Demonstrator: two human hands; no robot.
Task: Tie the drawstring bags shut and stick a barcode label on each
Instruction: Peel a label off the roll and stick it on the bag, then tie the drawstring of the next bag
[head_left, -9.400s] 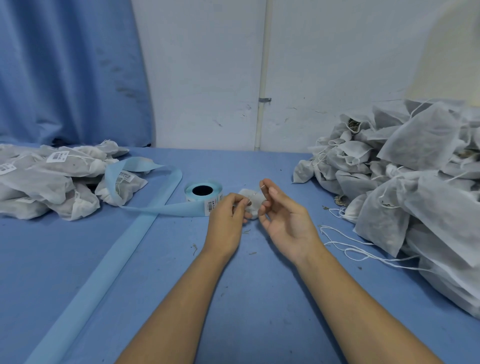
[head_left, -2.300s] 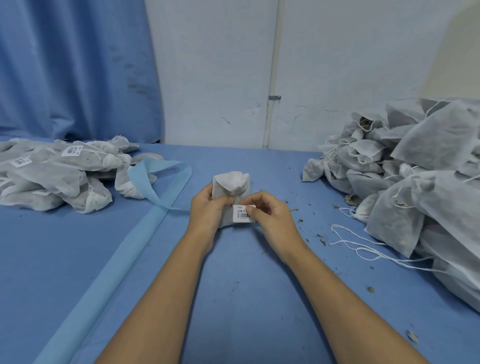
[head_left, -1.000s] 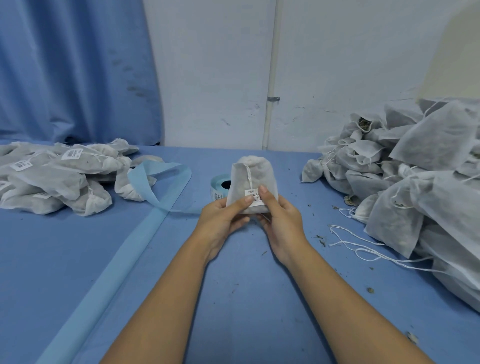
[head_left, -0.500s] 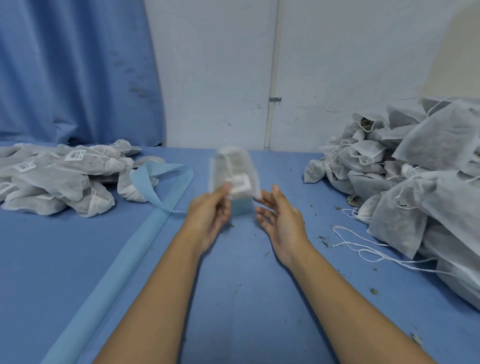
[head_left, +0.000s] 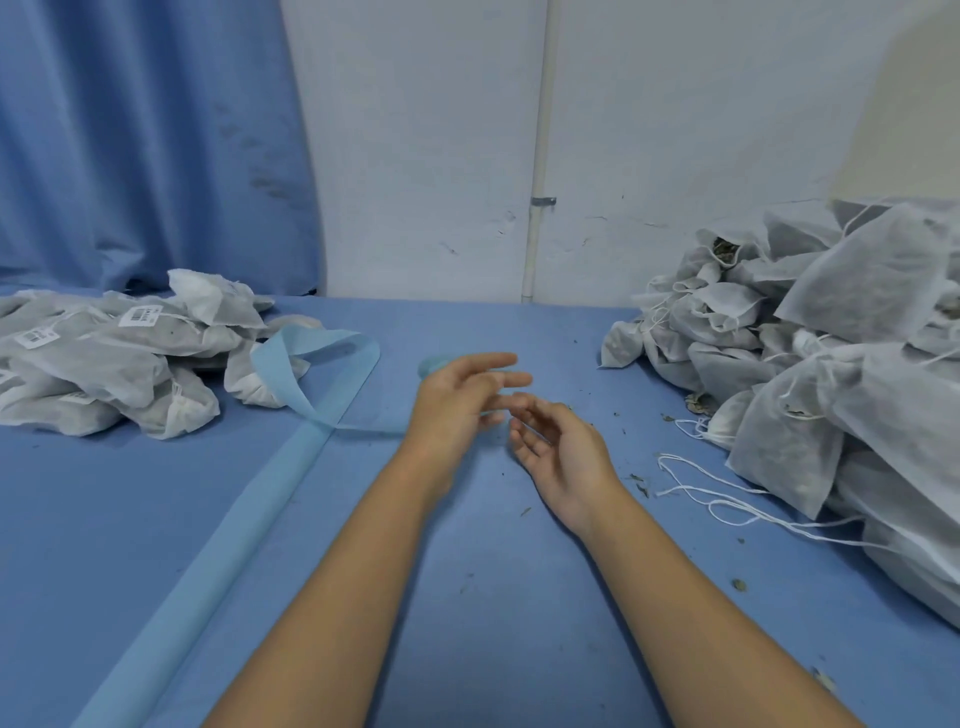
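My left hand (head_left: 460, 400) and my right hand (head_left: 558, 441) hover over the middle of the blue table, fingers spread, holding nothing. A white drawstring bag (head_left: 213, 299) lies on top of the left pile of labelled bags (head_left: 104, 353). The label roll (head_left: 434, 364) is mostly hidden behind my left hand. At the right stands a large pile of white bags (head_left: 831, 353) without labels, with loose white strings (head_left: 727, 493) trailing onto the table.
A long strip of pale blue label backing (head_left: 311, 415) loops from the roll and runs to the near left across the blue table (head_left: 493, 571). Bits of dried plant debris lie scattered. A white wall and blue curtain (head_left: 145, 135) stand behind.
The labelled bag held between both hands has left them, and a bag now lies on top of the left pile. Both hands have opened.
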